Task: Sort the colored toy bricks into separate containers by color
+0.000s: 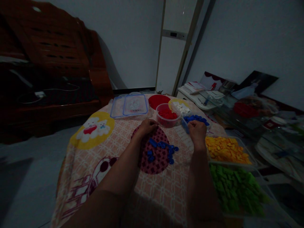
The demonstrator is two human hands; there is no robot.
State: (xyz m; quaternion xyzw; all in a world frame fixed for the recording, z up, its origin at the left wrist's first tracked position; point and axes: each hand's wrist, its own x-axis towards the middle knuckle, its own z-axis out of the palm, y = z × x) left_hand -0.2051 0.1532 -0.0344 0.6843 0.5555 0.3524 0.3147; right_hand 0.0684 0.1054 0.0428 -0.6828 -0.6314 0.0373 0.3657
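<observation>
At one o'clock, our right hand (198,130) curls tight beside blue blocks (193,118); our left hand (148,126) half-curls at twelve. Grips unclear; single-piece pinches serve best.

Dim light, soft shadows across the tablecloth (159,193), faint glare on the wooden bench (54,44), stretched outer edges.

From the wearer's head, the single view faces forward and down across a cloth-covered worktop (163,193), wide enough to take in the wooden settee (57,47) on the left and the tall white floor-standing air conditioner (171,58) beyond. The forearms (118,174) rise from the near bottom edge; the left hand (148,126) and right hand (198,129) lie farther out, around mid-frame.
</observation>
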